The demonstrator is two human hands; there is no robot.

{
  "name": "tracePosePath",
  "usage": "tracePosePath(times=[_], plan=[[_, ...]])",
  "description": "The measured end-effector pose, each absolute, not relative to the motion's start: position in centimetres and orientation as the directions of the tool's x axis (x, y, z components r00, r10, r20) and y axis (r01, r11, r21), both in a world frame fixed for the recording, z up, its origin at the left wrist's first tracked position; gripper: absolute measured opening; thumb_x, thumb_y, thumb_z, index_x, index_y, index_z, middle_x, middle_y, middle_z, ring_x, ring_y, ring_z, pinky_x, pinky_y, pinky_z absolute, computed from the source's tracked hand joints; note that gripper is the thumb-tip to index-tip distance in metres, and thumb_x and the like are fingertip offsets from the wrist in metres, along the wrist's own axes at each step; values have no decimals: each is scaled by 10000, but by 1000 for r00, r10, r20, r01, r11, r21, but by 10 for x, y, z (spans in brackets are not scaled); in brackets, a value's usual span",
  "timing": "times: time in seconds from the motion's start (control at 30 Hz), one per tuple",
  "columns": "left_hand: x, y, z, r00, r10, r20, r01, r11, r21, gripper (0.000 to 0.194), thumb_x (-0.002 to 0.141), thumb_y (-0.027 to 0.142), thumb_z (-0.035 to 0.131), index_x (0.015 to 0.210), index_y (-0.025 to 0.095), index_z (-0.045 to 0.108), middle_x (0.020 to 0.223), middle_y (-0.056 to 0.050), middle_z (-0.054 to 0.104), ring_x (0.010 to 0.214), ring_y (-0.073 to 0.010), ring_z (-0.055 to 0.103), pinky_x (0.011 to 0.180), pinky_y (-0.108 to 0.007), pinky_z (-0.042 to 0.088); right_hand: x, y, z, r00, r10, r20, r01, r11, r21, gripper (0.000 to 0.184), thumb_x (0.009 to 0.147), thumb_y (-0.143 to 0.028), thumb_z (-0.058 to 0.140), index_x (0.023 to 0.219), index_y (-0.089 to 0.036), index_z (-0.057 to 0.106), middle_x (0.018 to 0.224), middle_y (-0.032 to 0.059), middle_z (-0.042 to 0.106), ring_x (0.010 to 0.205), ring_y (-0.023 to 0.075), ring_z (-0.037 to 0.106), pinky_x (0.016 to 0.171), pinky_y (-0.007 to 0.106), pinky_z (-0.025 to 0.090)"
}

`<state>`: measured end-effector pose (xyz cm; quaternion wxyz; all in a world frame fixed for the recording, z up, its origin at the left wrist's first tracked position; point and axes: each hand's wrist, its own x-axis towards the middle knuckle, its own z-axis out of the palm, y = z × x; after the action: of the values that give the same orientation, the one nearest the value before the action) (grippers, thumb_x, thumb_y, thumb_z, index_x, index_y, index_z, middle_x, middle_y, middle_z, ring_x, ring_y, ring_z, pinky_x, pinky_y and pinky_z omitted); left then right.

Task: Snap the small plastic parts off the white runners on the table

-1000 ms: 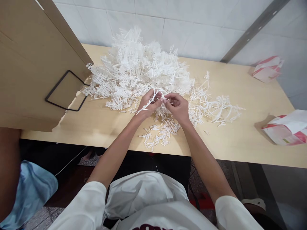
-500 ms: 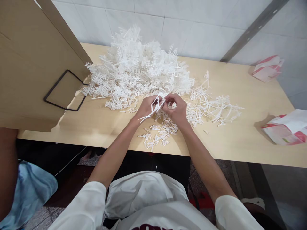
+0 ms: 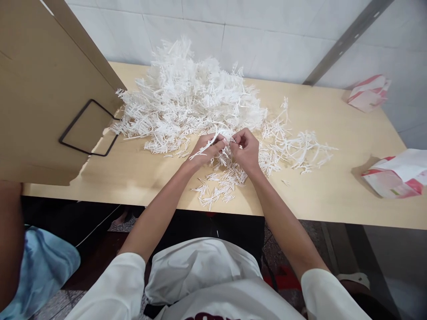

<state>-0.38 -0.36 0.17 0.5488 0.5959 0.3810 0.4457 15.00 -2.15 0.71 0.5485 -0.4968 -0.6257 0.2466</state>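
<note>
My left hand (image 3: 204,150) is closed around a white branched plastic strand (image 3: 210,143), whose thin arms stick out over the thumb side. Close beside it, my right hand (image 3: 247,147) has its thumb and forefinger pinched at the strand's right end; what lies between those fingertips is too small to make out. Both hands hover over a scatter of short white sticks (image 3: 222,189). Right behind them rises a large heap of white branched pieces (image 3: 196,95). Bare-looking branched strands (image 3: 307,149) lie in a loose tangle to the right.
At left stands a big cardboard sheet (image 3: 50,98) with a torn edge and a black wire frame (image 3: 75,122) against it. Two red-and-white paper packets (image 3: 368,94) sit on the right of the wooden table (image 3: 316,195). Another person's arm (image 3: 11,240) shows at far left.
The strand in my left hand has turned, its arms now pointing lower and further left. My fingers have shifted slightly around it. The view has moved a little.
</note>
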Motion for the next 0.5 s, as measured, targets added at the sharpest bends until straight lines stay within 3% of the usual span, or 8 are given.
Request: tracePosePath(times=[0.1,0.2,0.3,0.5], plan=[[-2,-1,0,255,955,152,-73,-138,988,230,805,408,638,758,192,574,687,12,546,610,-88,482,577,-235,403,151,-20,10,94,905,415,283,375,-883,51,796,-187,535,823,-227,551,819,-16,595,685,95,531,624,255,441],[-2,0,0,200,970,136,-89,-120,989,251,830,451,613,805,205,569,748,0,576,669,-102,521,613,-242,427,153,-19,13,2,936,353,250,341,-906,176,895,-369,532,872,-230,637,836,0,647,692,100,565,628,264,464],[-2,1,-1,180,978,105,-110,-86,990,246,856,453,588,834,210,556,788,5,594,695,-92,538,645,-230,441,155,-16,12,-61,956,288,229,294,-928,275,827,-482,648,935,-231,679,848,-1,680,698,99,586,630,261,483],[-4,-1,1,239,956,170,-71,-158,985,297,839,502,622,856,209,574,817,-2,597,760,-108,554,716,-246,455,156,-13,11,-65,960,273,155,280,-948,284,722,-427,764,869,-215,645,763,-24,640,656,86,579,614,249,497]])
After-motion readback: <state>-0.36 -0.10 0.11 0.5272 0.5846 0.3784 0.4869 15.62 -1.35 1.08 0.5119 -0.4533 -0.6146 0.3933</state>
